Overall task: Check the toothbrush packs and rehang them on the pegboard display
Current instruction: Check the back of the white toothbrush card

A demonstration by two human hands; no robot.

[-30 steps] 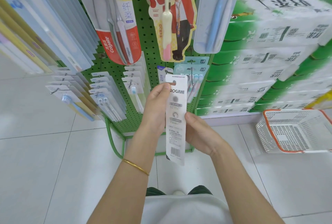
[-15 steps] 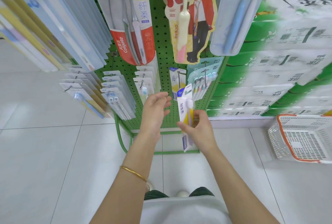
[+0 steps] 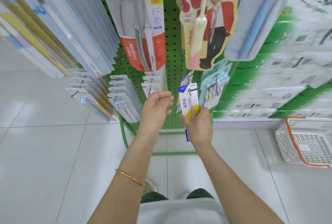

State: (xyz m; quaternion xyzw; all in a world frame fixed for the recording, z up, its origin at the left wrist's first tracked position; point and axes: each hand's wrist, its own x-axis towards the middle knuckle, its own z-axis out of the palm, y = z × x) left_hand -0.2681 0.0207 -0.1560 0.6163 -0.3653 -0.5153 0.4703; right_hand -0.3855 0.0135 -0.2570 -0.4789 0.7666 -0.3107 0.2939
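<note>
A white, blue and yellow toothbrush pack (image 3: 188,100) hangs with its top hole at a metal peg on the green pegboard (image 3: 170,47). My right hand (image 3: 198,126) grips the pack's lower half, fingers curled round it. My left hand (image 3: 157,109) hovers just left of the pack with relaxed fingers, holding nothing. A second pack of the same kind (image 3: 186,80) hangs behind on the same peg.
Rows of hanging packs fill the board: a red Colgate pack (image 3: 143,31), a red figure-shaped pack (image 3: 206,22), pastel multi-brush packs (image 3: 213,87), white packs (image 3: 124,101) lower left. A white basket with an orange rim (image 3: 305,143) sits on the tiled floor at right, beside stacked green-and-white cartons (image 3: 287,62).
The pack was turned from its white back to its front and moved up to the peg. My left hand let go of its top and drew away to the left.
</note>
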